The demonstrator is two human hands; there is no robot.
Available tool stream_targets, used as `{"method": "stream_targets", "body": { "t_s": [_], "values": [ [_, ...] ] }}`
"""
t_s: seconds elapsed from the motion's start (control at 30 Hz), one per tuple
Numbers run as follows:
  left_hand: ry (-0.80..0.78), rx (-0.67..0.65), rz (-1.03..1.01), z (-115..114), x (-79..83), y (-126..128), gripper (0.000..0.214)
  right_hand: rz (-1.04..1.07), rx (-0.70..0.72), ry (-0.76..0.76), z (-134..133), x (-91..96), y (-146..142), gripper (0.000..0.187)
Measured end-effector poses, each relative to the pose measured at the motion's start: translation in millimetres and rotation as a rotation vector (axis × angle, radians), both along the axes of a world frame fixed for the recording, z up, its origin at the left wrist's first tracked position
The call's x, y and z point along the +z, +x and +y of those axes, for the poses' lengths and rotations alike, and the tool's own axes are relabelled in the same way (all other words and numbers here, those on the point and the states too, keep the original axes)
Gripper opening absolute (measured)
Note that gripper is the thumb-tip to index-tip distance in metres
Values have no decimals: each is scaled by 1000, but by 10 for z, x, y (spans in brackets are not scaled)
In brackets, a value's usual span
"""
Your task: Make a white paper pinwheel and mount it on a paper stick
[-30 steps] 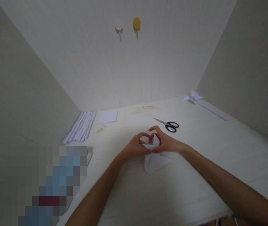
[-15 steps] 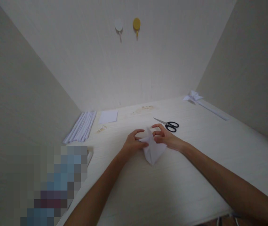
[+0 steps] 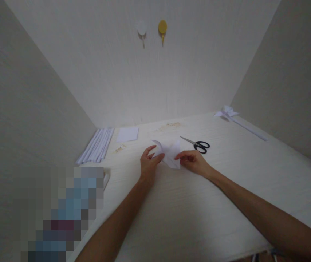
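A folded piece of white paper [image 3: 169, 154] is held just above the pale table [image 3: 199, 203], between both hands. My left hand [image 3: 148, 163] pinches its left flap with thumb and fingers. My right hand [image 3: 193, 162] pinches its right lower edge, fingers curled. The paper's flaps spread upward like two wings.
Black-handled scissors [image 3: 197, 144] lie just behind my right hand. A stack of white paper strips [image 3: 97, 145] and a small white sheet [image 3: 128, 134] sit at the back left. A folded white paper shape with a long strip [image 3: 232, 114] lies at the back right. Walls close in on three sides.
Both hands have moved away from me and lifted the paper off the table; the paper has turned and opened out between them.
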State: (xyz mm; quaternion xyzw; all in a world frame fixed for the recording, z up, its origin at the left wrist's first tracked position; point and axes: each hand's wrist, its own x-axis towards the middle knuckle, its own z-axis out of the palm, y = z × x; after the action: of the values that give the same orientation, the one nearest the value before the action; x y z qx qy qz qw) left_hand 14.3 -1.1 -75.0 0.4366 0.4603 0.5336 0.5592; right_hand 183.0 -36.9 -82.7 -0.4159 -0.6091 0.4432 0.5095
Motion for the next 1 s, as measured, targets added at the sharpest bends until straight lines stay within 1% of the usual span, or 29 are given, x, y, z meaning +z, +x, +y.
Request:
{"method": "stream_targets", "body": {
  "t_s": [0.1,0.3,0.5,0.7,1.0],
  "values": [
    [8,-4,4,-13,13,5,59,-23,-36,-48,9,4,-3,10],
    [-1,-16,59,-51,47,27,55,59,-102,-90,7,80,-60,8],
    [29,2,142,-133,111,77,51,114,-132,-226,1,45,-137,12],
    [48,-31,147,-165,132,85,50,131,-153,-210,10,25,-148,15],
    [70,-49,205,-187,140,103,47,55,-204,-230,5,45,-173,18]
  ]
}}
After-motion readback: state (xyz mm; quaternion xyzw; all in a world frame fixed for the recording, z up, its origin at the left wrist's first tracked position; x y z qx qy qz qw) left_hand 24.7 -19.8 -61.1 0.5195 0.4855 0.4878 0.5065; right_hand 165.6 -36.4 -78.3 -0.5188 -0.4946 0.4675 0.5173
